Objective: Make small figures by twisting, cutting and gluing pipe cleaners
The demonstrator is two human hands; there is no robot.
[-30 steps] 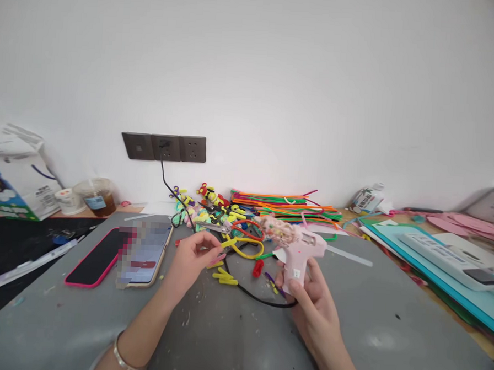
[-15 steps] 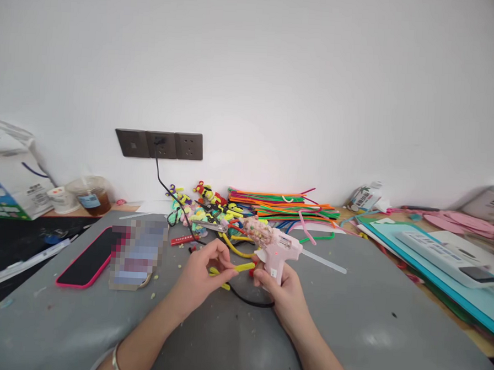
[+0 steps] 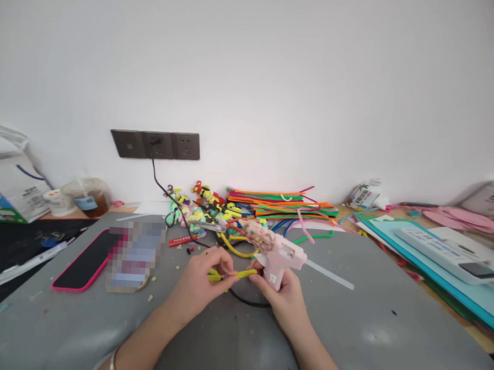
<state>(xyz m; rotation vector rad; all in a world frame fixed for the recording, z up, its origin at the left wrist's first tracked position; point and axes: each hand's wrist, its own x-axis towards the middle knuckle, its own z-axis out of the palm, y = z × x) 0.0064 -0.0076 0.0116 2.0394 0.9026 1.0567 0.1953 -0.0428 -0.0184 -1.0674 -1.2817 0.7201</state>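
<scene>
My left hand [image 3: 203,279] pinches a short yellow pipe cleaner piece [image 3: 242,273] and holds it level above the grey mat [image 3: 371,335]. Its free end reaches the fingers of my right hand [image 3: 280,294], which is wrapped round the grip of a pink glue gun [image 3: 276,251]. The gun's glue-crusted nozzle points up and left, and a clear glue stick [image 3: 329,274] juts from its back. Its black cord [image 3: 169,200] loops under my hands and runs up to the wall sockets [image 3: 154,144].
Behind my hands lie scissors [image 3: 211,226], small pipe cleaner figures [image 3: 202,199] and a stack of coloured pipe cleaners [image 3: 279,202]. Two phones [image 3: 102,255] lie at the left. A drink cup [image 3: 87,196] and a box [image 3: 7,178] stand far left; foam sheets and a power strip [image 3: 446,253] fill the right.
My left hand picked up the yellow piece from the mat and brought it to the glue gun. My right hand drew the gun left and nearer, and the two hands met.
</scene>
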